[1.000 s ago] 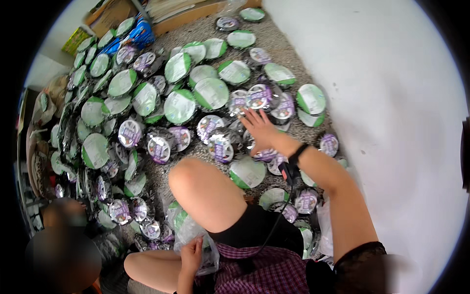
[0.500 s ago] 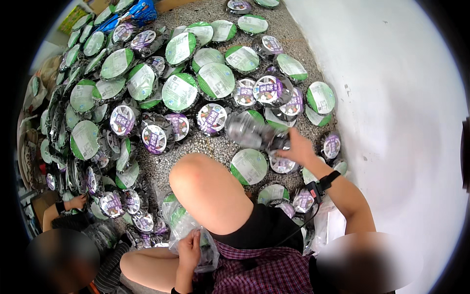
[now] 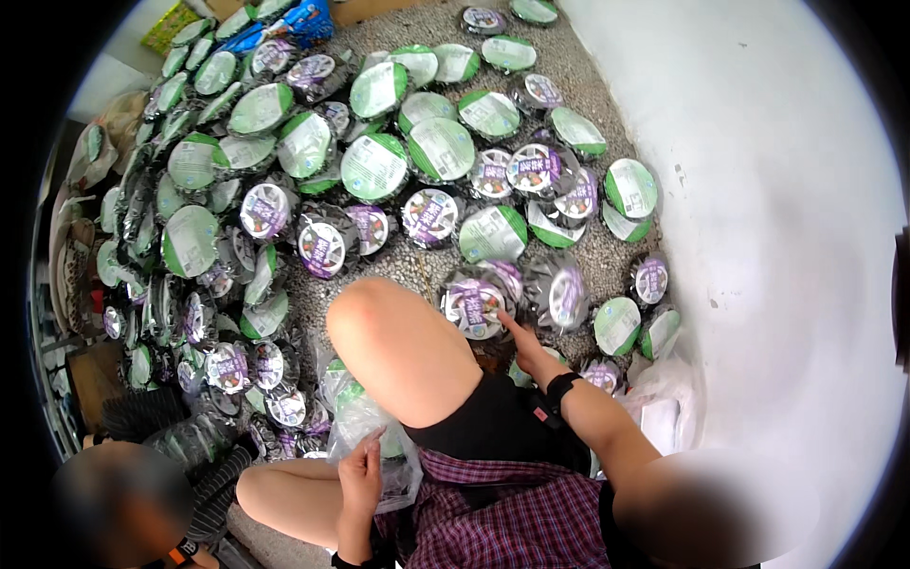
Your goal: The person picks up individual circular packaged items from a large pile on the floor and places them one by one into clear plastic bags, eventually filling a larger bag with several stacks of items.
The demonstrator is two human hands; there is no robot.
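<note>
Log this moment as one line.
Left hand: holding clear plastic bag; right hand: at round purple-and-white package; nearby: round green-and-white packages, speckled floor

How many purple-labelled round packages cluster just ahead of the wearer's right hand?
3: the front package at the right hand's fingertips, a partly covered package behind it, and a third package to their right. More may be hidden underneath.

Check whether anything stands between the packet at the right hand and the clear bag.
Yes: in this view, the person's bent leg lies between the purple-and-white packet at the right hand and the clear bag at the left hand.
</note>
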